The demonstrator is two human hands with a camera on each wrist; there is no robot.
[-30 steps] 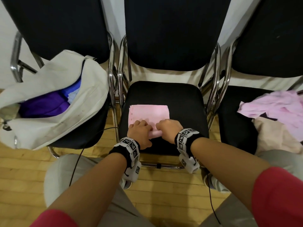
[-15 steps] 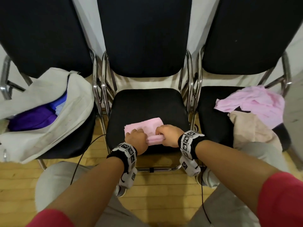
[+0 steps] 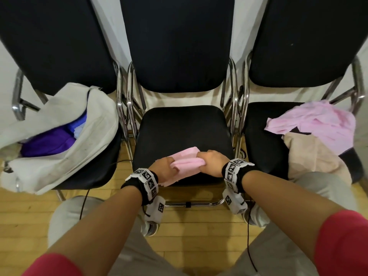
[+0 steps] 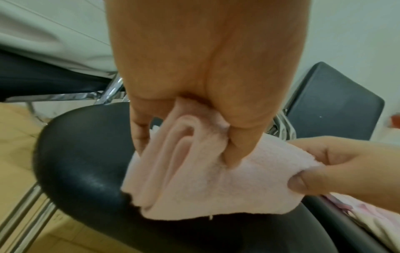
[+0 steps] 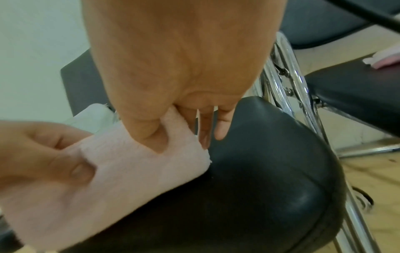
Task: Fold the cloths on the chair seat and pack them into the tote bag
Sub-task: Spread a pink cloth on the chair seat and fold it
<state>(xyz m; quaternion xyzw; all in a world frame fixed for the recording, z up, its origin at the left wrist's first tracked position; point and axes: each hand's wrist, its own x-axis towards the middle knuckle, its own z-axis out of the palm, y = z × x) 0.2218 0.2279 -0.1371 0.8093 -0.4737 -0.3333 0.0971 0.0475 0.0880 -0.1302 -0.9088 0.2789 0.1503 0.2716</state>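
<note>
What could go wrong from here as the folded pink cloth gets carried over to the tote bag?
1. The folded pink cloth is held only at its ends by the left hand and right hand; the left wrist view shows loose layers that might splay open.
2. The tote bag slumps on the left chair, its mouth part-filled by a purple cloth, so insertion may crumple the fold.

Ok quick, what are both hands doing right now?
Left hand: gripping the left end of the folded pink cloth over the middle chair seat.
Right hand: pinching the cloth's right end.
</note>
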